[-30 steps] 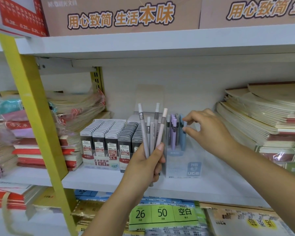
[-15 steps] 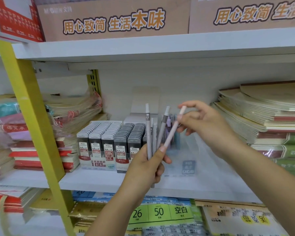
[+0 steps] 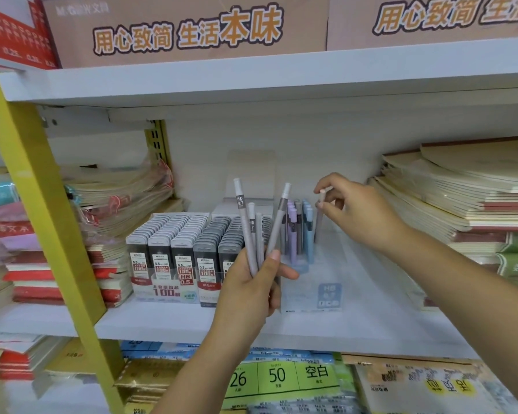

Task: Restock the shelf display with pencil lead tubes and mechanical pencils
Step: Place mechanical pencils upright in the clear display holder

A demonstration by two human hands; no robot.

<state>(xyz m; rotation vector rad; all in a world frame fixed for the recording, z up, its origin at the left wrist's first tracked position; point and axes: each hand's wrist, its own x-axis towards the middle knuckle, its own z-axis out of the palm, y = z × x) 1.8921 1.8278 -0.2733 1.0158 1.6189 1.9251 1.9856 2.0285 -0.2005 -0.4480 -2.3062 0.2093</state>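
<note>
Stacked notebooks (image 3: 461,198) lie at the right, wrapped exercise books (image 3: 120,192) at the left beside a yellow post (image 3: 42,204), and brown printed boxes (image 3: 186,28) stand overhead.

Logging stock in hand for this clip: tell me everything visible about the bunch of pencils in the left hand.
The bunch of mechanical pencils shows four slim, matte grey-beige barrels, plastic by the look, each white cap up. The tallest bears a dark band printed HB 0.7. They stand roughly upright and fanned, the rightmost leaning right. The left hand grips their lower ends, thumb across the front, in front of the lead tube boxes; nothing else touches them.
</note>
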